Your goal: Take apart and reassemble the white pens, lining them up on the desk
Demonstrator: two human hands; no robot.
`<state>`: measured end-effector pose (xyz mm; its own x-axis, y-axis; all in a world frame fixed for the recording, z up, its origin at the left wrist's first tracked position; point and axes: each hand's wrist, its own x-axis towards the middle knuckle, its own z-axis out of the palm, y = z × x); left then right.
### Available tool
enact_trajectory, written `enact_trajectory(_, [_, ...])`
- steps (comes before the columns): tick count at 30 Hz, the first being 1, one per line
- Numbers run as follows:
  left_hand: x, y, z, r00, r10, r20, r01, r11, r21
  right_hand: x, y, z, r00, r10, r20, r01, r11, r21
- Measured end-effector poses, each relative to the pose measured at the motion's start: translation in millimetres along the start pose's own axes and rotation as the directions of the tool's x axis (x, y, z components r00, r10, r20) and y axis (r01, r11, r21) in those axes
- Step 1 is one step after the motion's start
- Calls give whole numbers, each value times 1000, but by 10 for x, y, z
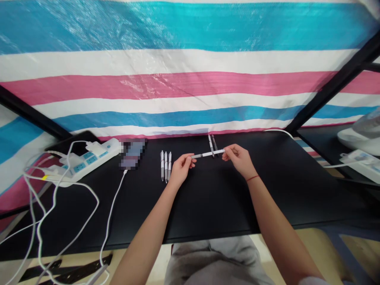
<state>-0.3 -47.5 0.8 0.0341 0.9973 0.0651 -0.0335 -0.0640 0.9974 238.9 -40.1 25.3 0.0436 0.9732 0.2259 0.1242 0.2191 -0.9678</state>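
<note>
A white and grey pen (208,154) is held nearly level above the black table (208,206). My left hand (183,168) pinches its grey end, and my right hand (238,159) pinches the white end. Three similar pens (166,166) lie side by side on the table, left of my left hand. Behind the held pen, two more pens (212,143) lie close together near the table's back edge, partly covered by the held pen.
A white power strip (89,162) with tangled white cables is at the left, beside a blurred phone (132,154) on a charging cable. Striped sheeting (190,87) hangs behind the table. Another power strip (363,164) sits at the far right.
</note>
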Motion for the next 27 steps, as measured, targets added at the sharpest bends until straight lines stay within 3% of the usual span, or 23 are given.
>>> enact_trajectory(12, [12,-23,-1,1000,4,-8,-4,1000,3,-10,-33,-11,1000,25,9,-26,995,100])
enact_trajectory(21, [17,-86,-5,998,60,31,-63,995,76,-2,-15,-21,999,11,-33,-11,1000,-7])
enact_trajectory(27, [16,-44,1,999,36,2,-36,999,41,-1,-2,-25,999,16,-28,-14,998,65])
